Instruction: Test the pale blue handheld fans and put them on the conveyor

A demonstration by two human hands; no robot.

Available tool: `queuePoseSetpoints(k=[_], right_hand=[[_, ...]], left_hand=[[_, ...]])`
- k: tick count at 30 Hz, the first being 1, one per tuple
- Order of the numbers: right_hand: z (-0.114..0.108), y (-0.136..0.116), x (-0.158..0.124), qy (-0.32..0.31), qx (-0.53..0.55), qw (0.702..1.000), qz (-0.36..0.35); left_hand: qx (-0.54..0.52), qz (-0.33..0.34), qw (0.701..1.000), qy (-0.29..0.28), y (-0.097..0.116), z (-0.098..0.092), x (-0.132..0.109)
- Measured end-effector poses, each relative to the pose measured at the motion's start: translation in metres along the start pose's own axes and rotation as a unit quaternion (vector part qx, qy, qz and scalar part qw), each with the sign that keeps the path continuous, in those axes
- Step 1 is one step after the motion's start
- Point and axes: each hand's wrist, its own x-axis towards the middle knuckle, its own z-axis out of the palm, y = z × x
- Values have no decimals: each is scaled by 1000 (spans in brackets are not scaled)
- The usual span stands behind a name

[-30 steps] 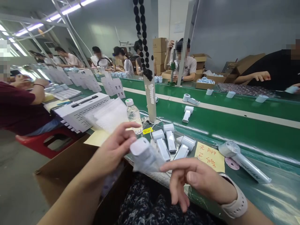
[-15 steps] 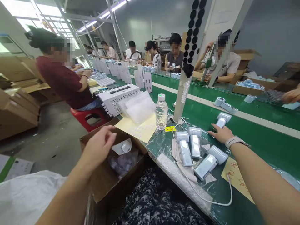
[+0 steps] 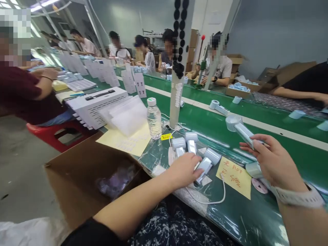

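Note:
My right hand [image 3: 271,157] grips the handle of a light-blue device [image 3: 243,131] above the green belt, its round head pointing up and left. Several similar devices lie on the near table edge. My left hand [image 3: 186,169] reaches over them, its fingers at the handle of one device [image 3: 205,167]; whether it grips that handle is hard to tell. Another device [image 3: 191,141] lies behind my left hand. Below my right hand, a further device head [image 3: 253,169] is partly hidden, beside a pink round piece [image 3: 259,185].
A water bottle [image 3: 154,119] stands by the metal post [image 3: 176,102]. A white cable [image 3: 215,202] loops near a yellow note [image 3: 235,176]. An open carton [image 3: 77,191] is at lower left. Several people sit along the green belt [image 3: 205,126].
My left hand has moved from over the carton to the devices on the table. My right hand has lifted a device and moved right. The view has turned right.

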Motion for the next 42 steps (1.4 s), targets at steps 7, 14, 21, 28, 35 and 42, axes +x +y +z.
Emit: queuePoseSetpoints(k=[7,14,21,28,35,42], right_hand=[[-27,-3,-101,49,180,982,3],[-18,26,-106,-7,129,987,99],[28,33,-116,-49,23,998,22],[64,40,-131,-154,-111,977,-96],[61,77,-72,-98,-350,927,-88],[58,60,-105,-230,-140,963,-6]], left_hand=[[76,-57,995,-29,32,31,35],[-10,-51,997,-48,20,17,28],[-655,-88,748,-56,14,1,-5],[-728,-120,673,44,9,20,-25],[-802,-23,592,74,-6,0,-28],[-832,20,544,101,0,-16,-22]])
